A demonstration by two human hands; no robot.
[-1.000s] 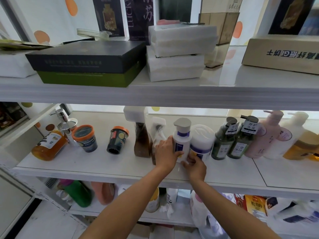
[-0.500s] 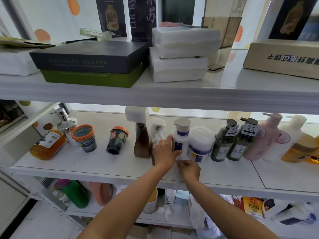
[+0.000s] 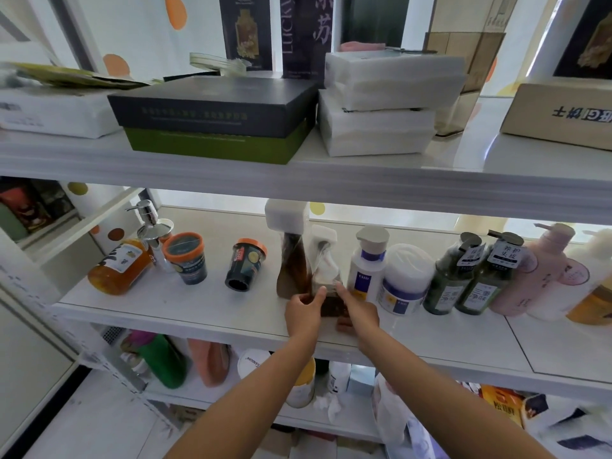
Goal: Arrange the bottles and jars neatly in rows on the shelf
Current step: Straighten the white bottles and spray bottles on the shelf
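On the middle shelf point(image 3: 172, 304) a clear twisted bottle point(image 3: 324, 263) with a white cap and dark liquid at its base stands between my hands. My left hand point(image 3: 304, 314) grips its base from the left, thumb on the front. My right hand point(image 3: 360, 311) touches the right side of the base with an outstretched finger. A brown twisted bottle point(image 3: 291, 260) stands just left of it. To the right stand a white grey-capped bottle point(image 3: 367, 270), a white jar point(image 3: 405, 281), two green bottles point(image 3: 452, 276), a pink pump bottle point(image 3: 536, 273) and a white pump bottle point(image 3: 587, 270).
Further left are a tipped dark jar point(image 3: 246, 265), an orange-lidded jar point(image 3: 187, 258), a chrome pump dispenser point(image 3: 153, 231) and an orange bottle point(image 3: 118, 267) on its side. The upper shelf edge point(image 3: 298, 190) hangs close above the caps. More bottles fill the lower shelf point(image 3: 337, 422).
Both hands have left the white grey-capped bottle and moved left to the base of the clear twisted bottle. The camera has shifted slightly.
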